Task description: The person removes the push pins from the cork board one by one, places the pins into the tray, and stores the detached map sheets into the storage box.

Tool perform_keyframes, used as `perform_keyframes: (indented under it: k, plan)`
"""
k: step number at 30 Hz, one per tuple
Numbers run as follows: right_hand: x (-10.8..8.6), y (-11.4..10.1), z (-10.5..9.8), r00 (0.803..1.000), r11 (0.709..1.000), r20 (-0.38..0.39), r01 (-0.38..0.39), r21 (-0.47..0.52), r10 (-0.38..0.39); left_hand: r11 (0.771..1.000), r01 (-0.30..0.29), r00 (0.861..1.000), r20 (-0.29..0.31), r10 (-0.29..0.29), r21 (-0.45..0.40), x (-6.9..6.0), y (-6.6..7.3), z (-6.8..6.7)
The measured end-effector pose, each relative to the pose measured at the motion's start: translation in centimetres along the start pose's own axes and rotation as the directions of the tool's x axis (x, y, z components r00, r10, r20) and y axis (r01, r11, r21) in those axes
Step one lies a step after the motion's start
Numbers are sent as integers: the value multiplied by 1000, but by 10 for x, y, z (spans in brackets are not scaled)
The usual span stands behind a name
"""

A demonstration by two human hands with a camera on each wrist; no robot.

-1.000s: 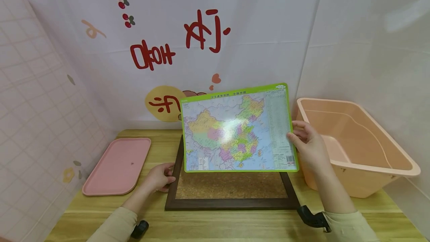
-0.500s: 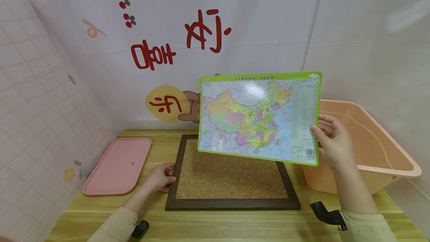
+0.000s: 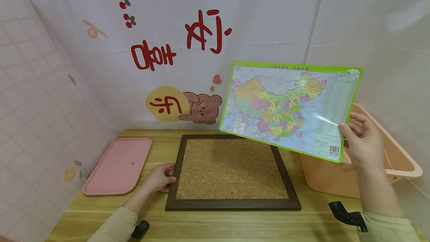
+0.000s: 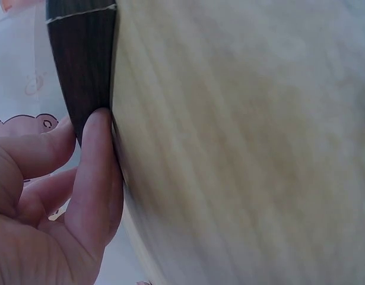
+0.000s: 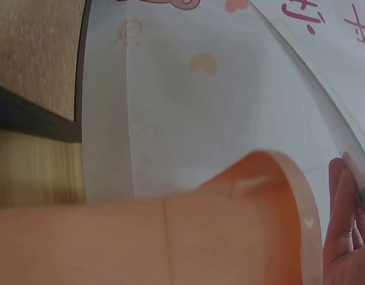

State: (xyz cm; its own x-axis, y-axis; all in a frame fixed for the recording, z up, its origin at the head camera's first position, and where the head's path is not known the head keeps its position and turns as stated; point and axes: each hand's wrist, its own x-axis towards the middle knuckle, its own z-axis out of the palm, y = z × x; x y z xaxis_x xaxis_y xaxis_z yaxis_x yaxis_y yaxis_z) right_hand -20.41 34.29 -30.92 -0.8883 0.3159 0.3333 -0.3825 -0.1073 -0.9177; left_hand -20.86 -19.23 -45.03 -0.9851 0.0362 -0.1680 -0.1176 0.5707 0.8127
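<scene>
Holding a map, gripping a corkboard

Head: with the right hand, pinching the map, raised to its left; with the left hand, gripping the corkboard, just to its right. Left wrist: pinching the dark frame between thumb and fingers. Right wrist: holding the map's edge near the peach tub.

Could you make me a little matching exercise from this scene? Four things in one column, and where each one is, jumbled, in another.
1. map
2. corkboard
3. pink tray
4. peach tub

A. lying flat, gripped at one side by the left hand
B. standing at the right end of the table
C. held up in the air by the right hand
D. lying to the left of the left hand

Pairs: 1-C, 2-A, 3-D, 4-B
</scene>
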Motion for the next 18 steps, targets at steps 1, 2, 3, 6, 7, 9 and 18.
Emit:
perform_keyframes:
  k: [1,2,3,6,7,9,18]
  plan:
    - [1,-2,-3,1000,1000,-16,-12,8,12,1000,0,1000,0,0,-2,0,0,0]
    - [2,-4,-7,999,1000,-32,-24,10,24,1000,0,1000,0,0,-1,0,0,0]
    - [3,-5,-10,998,999,-49,-37,5,37,1000,1,1000,0,-1,-2,0,0,0]
    - [5,-10,-20,994,998,-96,-55,-10,53,1000,6,1000,1,-6,-4,0,0,0]
    - [6,-10,-23,993,998,-111,-53,-25,50,1000,7,1000,0,-7,-6,0,-1,0]
    - [8,-12,-29,989,998,-143,-45,-55,36,1000,9,1000,0,-9,-9,0,-1,0]
    - [12,-20,-52,947,998,-319,-34,-44,18,1000,8,1000,-4,-8,1,0,0,-1]
